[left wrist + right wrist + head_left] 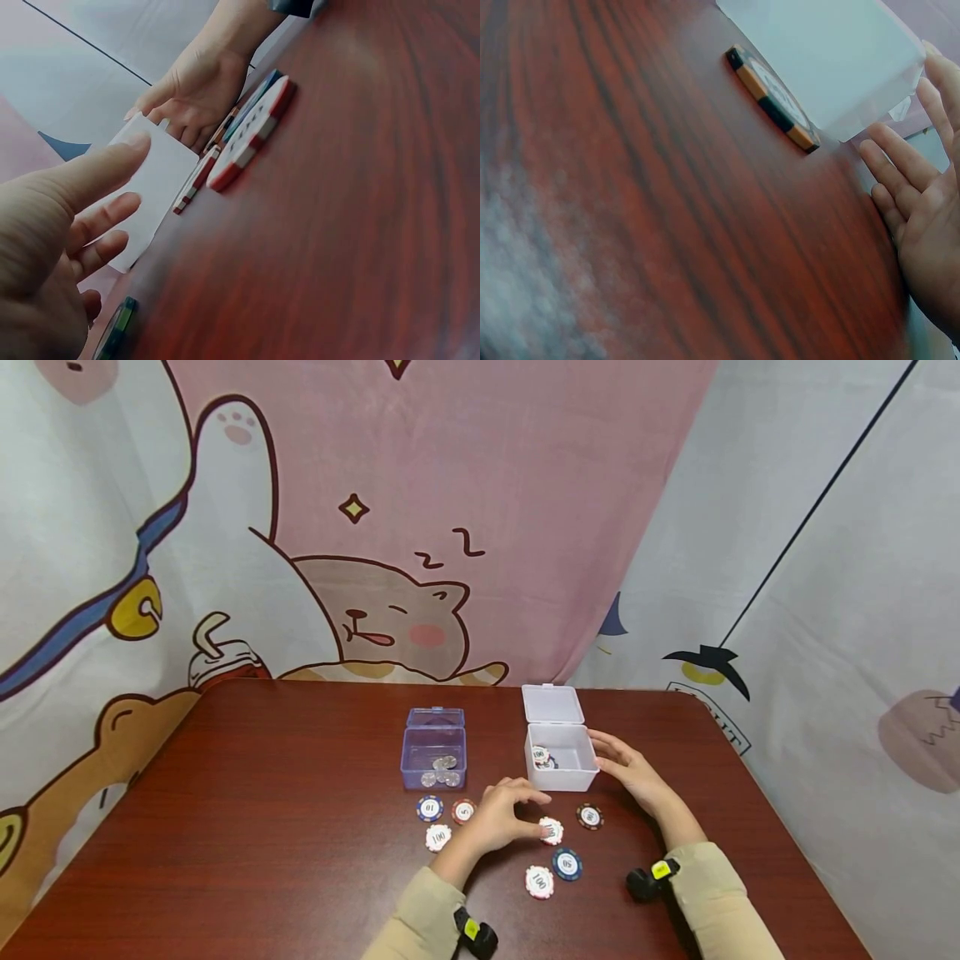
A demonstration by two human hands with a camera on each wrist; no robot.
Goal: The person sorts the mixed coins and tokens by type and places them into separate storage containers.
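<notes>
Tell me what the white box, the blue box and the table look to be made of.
White box: likely frosted translucent plastic, with chips dimly visible through its wall. Blue box: clear tinted plastic, since coins show through. Table: glossy reddish wood or wood-look laminate with dark grain streaks.
</notes>
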